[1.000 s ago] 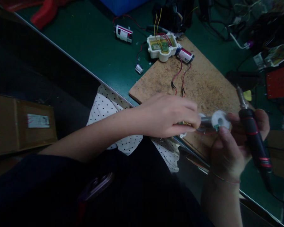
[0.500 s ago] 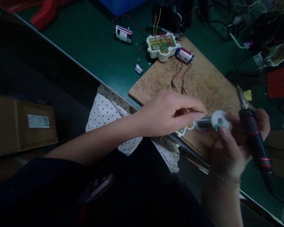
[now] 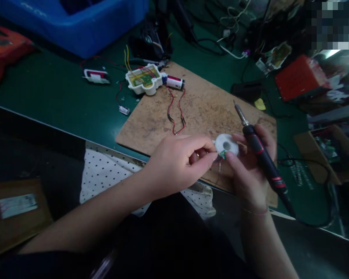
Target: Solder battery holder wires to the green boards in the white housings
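Note:
In my right hand [image 3: 251, 176] are a black and red soldering iron [image 3: 264, 159], its metal tip pointing up and away, and a white-flanged spool of solder [image 3: 232, 141]. My right thumb presses near a small green circuit piece [image 3: 223, 154] at the spool's edge. My left hand [image 3: 174, 164] is closed in a pinch right beside the spool; what its fingertips grip is hidden. Both hands are over the near edge of a brown board [image 3: 151, 122]. Beyond them, red and black wires [image 3: 171, 104] run from a cylindrical battery [image 3: 175, 82] beside a white housing [image 3: 151, 90] holding a circuit board.
Another battery [image 3: 96, 76] and a small silver cylinder [image 3: 124, 110] lie on the green table [image 3: 66, 100]. A blue bin [image 3: 87, 37] stands at the back left. Rightward are a red box [image 3: 299, 79], a yellow piece [image 3: 260, 104], an open carton [image 3: 314, 159] and the iron's cable [image 3: 327, 197].
The camera view has shifted, so the table things appear further left. My hands have come closer together, and the spool has turned its flange more toward me.

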Motion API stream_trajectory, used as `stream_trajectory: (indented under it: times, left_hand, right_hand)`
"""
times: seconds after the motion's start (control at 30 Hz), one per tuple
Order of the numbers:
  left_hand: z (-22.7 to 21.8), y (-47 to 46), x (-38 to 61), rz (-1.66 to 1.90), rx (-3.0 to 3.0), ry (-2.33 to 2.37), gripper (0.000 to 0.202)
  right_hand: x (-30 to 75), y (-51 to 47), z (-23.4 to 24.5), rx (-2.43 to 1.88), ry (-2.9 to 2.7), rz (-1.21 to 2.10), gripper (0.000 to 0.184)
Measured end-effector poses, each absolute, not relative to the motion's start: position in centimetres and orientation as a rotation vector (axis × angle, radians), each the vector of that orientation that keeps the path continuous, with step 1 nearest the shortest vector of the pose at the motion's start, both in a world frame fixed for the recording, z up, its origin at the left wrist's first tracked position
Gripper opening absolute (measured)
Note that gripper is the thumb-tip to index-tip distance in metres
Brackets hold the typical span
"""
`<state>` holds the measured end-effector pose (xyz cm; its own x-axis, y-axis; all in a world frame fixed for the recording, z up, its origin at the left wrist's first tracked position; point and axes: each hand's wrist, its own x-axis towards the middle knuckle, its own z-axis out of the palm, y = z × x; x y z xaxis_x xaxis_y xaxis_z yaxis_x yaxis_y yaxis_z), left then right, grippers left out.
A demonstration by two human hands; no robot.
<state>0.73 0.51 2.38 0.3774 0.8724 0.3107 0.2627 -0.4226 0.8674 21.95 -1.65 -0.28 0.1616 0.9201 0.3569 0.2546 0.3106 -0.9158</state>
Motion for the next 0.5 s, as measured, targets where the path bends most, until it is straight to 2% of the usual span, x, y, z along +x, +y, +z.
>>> stream_trajectory:
  times: [0.27,0.5]
  left_hand:
    - [3.0,0.7,1.6,1.027,2.269,1.042,0.013]
    - [3.4,0.8,2.2,1.078,2.271,1.123,0.010]
  right_hand:
    - [21.9,-2.1,0.3,-1.223,-1.343,0.743,0.076]
    - [21.8,-2.4,0.8,-1.281,-1.347,0.724,0.074]
